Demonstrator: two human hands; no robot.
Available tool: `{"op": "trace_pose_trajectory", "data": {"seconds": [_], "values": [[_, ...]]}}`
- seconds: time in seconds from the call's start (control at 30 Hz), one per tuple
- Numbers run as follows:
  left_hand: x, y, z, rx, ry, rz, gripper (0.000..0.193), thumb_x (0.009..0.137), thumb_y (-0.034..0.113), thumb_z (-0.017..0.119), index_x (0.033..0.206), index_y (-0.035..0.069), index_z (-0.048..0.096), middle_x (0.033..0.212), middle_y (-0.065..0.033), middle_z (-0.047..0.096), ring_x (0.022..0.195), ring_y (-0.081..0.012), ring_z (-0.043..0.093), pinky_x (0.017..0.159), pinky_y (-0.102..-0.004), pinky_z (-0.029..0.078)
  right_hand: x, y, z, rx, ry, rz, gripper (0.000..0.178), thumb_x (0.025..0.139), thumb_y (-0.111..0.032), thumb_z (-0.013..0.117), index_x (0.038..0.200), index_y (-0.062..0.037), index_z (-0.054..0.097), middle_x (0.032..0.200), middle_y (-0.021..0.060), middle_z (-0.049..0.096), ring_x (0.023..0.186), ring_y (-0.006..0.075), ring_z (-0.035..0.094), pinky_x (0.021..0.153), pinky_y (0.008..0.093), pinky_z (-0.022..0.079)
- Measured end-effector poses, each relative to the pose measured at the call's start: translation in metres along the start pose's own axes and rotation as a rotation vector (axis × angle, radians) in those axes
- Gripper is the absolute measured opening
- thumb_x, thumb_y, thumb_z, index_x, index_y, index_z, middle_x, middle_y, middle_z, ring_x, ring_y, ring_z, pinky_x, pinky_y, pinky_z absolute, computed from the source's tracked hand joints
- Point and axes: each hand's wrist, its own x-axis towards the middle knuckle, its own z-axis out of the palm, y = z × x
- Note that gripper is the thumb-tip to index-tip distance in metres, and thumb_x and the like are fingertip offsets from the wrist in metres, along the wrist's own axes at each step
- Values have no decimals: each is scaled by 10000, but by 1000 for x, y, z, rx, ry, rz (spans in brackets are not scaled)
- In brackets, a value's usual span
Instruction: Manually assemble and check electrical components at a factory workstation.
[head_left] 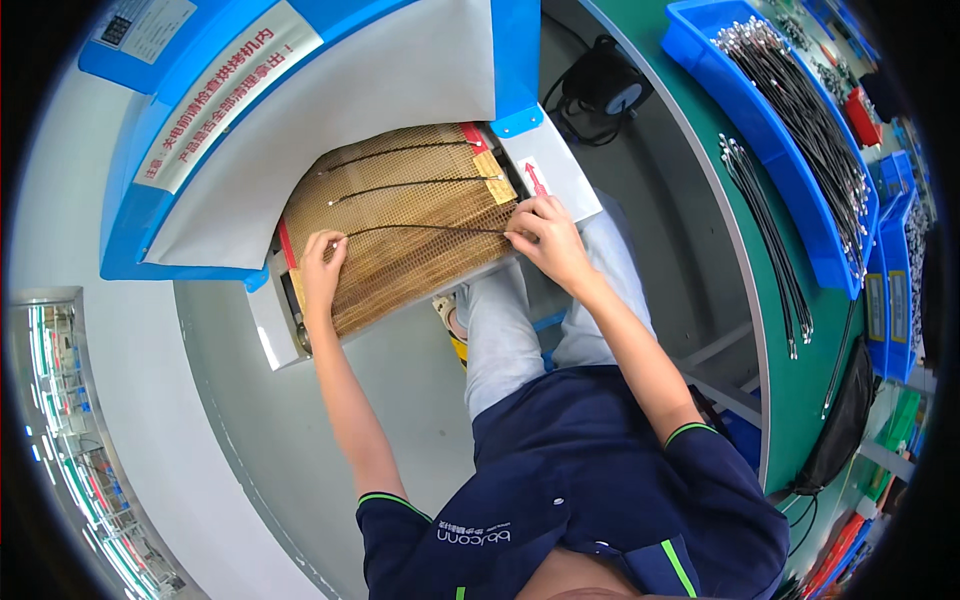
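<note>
A thin black cable (425,227) stretches between my two hands, just over the brown mesh conveyor belt (400,275). My left hand (322,262) pinches its left end; the fingertips of my right hand (541,234) close on its right end. Whether the cable touches the mesh, I cannot tell. Farther up the belt lie two more black cables, one (415,186) in the middle and another (400,150) near the machine's mouth. Both have small metallic ends and run roughly parallel to the held one. My fingers hide the tips of the held cable.
A blue and white machine (330,130) arches over the belt's far part. On the right, a green table (715,110) bears a blue bin (800,235) full of black cables and a loose cable bundle (765,240). A black reel-like object (607,80) sits beside the machine.
</note>
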Motion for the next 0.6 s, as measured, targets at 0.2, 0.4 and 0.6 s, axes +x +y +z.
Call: {"op": "trace_pose_trajectory", "data": {"seconds": [0.2, 0.4, 0.6], "values": [[11, -30, 9, 79, -33, 127, 139, 805, 126, 642, 880, 12, 611, 1000, -102, 568, 938, -247, 562, 812, -317, 445, 7, 3, 11, -75, 34, -5, 106, 670, -68, 659, 754, -60, 596, 912, 71, 545, 932, 270, 507, 843, 373, 412], [8, -29, 7, 124, 61, 165, 235, 810, 147, 642, 1019, 52, 594, 1085, -115, 545, 1001, -273, 543, 879, -322, 422, 4, -3, -14, 25, -3, 38, 180, 700, -98, 676, 867, -59, 620, 964, 98, 550, 970, 286, 507, 861, 377, 407], [-40, 16, 5, 79, 178, 111, 228, 828, 97, 596, 1047, 34, 579, 1103, -116, 542, 1061, -281, 512, 918, -361, 402, -14, -39, -139, -326, 220, 296, 166, 759, -107, 664, 916, -55, 643, 988, 100, 595, 983, 249, 538, 852, 340, 432]]}}
